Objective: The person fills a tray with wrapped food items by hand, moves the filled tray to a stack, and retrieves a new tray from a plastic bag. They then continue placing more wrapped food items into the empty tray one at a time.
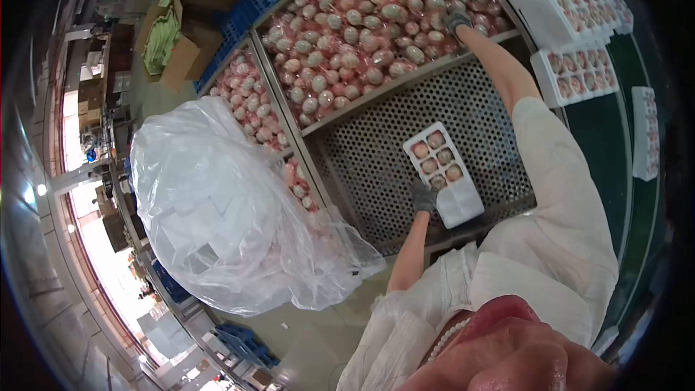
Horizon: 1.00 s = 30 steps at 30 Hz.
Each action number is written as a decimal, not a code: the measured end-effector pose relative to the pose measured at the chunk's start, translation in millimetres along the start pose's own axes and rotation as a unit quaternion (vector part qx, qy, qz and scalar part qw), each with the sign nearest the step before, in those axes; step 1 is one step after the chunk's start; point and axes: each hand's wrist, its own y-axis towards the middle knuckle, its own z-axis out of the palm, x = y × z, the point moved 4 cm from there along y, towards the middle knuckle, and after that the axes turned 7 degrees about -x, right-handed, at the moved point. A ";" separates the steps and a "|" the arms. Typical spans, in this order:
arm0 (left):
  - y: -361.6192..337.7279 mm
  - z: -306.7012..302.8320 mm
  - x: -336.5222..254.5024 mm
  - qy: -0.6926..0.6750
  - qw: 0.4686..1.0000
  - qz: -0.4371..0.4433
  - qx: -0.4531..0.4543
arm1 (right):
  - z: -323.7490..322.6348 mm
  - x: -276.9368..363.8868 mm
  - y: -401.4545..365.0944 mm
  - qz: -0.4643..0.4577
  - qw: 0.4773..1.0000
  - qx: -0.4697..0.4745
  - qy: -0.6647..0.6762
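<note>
My left hand, in a dark grey glove, grips the left edge of a white foam tray. The tray lies tilted on a perforated metal surface. Several round wrapped items fill its far compartments; its near end shows plain white. Further off, at the upper right, my right hand, also gloved, reaches into a metal bin heaped with pale, egg-like items in clear and reddish wrap. Its fingers are too small and partly hidden among them to make out.
A large clear plastic bag of white pieces bulges at the left, beside a narrower bin of wrapped items. Filled white trays stand at the right by a green surface. Cardboard boxes and a blue crate are upper left.
</note>
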 end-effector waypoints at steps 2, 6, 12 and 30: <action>-24.3 -11.8 -28.7 0.059 0.994 -0.019 0.089 | 11.3 -19.5 -9.5 0.120 0.989 -0.032 0.083; 13.4 -36.4 -37.9 0.126 0.992 0.011 -0.019 | -26.8 33.8 -22.1 0.085 0.905 -0.029 0.415; -41.1 -40.3 -62.5 0.119 0.930 0.182 -0.295 | -91.4 28.2 -169.9 -0.172 0.915 0.019 0.364; -104.4 -8.1 -67.9 -0.418 0.896 0.113 0.093 | -23.7 -56.8 -428.4 0.109 0.875 0.234 0.410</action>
